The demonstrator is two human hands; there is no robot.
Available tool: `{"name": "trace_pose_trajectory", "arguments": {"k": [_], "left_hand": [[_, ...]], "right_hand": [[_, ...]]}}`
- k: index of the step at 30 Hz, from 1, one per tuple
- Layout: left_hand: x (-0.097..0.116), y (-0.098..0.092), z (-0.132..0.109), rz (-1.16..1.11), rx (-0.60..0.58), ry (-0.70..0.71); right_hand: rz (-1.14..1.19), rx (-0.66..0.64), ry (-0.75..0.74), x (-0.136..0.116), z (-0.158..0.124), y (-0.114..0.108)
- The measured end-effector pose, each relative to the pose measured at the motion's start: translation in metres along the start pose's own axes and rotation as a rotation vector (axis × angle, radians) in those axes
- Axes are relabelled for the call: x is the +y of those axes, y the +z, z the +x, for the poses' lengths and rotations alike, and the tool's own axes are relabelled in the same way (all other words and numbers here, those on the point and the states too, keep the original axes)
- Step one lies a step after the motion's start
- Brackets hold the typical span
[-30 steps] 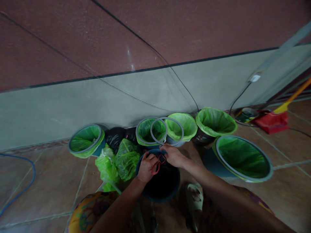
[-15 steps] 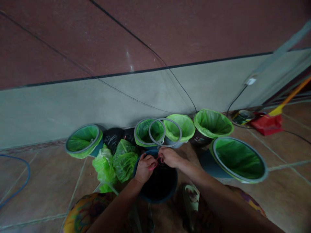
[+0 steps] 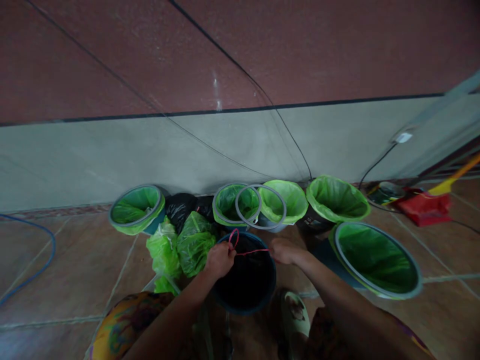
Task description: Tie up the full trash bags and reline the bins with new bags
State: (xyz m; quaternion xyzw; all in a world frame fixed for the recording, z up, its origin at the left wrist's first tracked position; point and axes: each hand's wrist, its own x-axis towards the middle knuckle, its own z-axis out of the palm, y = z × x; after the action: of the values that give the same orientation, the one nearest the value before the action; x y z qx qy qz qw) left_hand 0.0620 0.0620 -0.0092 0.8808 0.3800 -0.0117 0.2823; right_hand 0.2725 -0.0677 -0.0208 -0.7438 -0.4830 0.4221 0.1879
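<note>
A thin pink string (image 3: 252, 252) runs between my two hands, above a blue bin (image 3: 245, 311) with a dark interior. My left hand (image 3: 220, 259) is closed on one part of the string, and a small loop stands up over its fingers. Over the bin's right side, my right hand (image 3: 284, 250) grips the other end. The bin stands on the floor between my feet. Just left of it lie two tied green plastic bags, a lighter one (image 3: 164, 250) and a darker one (image 3: 195, 245).
Several bins lined with green bags stand along the wall, including a left bin (image 3: 137, 207) and a right bin (image 3: 377, 260). A loose grey ring (image 3: 282, 196) rests across two middle bins. Black bags (image 3: 180, 210) lie behind. A red dustpan (image 3: 423, 207) and blue hose (image 3: 52, 245) lie at the sides.
My hands have moved apart, from close together over the bin's far rim to its two sides. The string now stretches between them with a loop at the left. The view has shifted slightly.
</note>
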Motion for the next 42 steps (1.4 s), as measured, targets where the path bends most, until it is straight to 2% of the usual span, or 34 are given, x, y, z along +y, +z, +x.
{"name": "trace_pose_trajectory", "arguments": {"k": [3, 8, 12, 15, 21, 24, 27, 29, 30, 33, 35, 39, 42], "left_hand": [[0.006, 0.0, 0.004, -0.256, -0.053, -0.025], [0.019, 0.012, 0.001, -0.838, -0.215, -0.2], [0.021, 0.019, -0.002, -1.058, -0.206, -0.256], [0.019, 0.019, -0.001, -1.155, -0.239, -0.218], [0.021, 0.02, -0.002, -1.04, -0.349, 0.05], [0.021, 0.024, -0.003, -0.947, -0.32, 0.032], [0.019, 0.027, -0.001, -0.905, -0.257, -0.047], [0.018, 0.027, 0.001, -0.942, -0.227, -0.093], [0.018, 0.026, 0.002, -0.968, -0.214, -0.113], [0.018, 0.025, 0.003, -1.01, -0.203, -0.14], [0.018, 0.024, 0.003, -1.013, -0.206, -0.146], [0.019, 0.023, 0.001, -1.032, -0.209, -0.183], [0.019, 0.023, 0.001, -1.04, -0.239, -0.243]], "right_hand": [[-0.025, -0.029, -0.008, -0.017, -0.003, -0.007], [0.189, -0.123, -0.032, -0.038, -0.008, -0.011], [0.3, -0.203, -0.116, -0.048, -0.013, -0.01], [0.392, -0.209, -0.197, -0.056, -0.015, -0.009], [0.492, -0.113, -0.257, -0.068, -0.01, 0.005], [0.624, -0.033, -0.245, -0.068, -0.007, 0.01], [0.688, 0.084, -0.09, -0.065, -0.004, 0.013], [0.625, 0.11, 0.033, -0.063, -0.004, 0.017], [0.57, 0.084, 0.07, -0.062, -0.005, 0.02], [0.378, -0.1, 0.104, -0.061, -0.009, 0.033], [0.223, -0.139, 0.11, -0.063, -0.012, 0.039], [-0.089, 0.042, 0.033, -0.065, -0.01, 0.036], [-0.102, 0.098, 0.0, -0.061, -0.005, 0.024]]}}
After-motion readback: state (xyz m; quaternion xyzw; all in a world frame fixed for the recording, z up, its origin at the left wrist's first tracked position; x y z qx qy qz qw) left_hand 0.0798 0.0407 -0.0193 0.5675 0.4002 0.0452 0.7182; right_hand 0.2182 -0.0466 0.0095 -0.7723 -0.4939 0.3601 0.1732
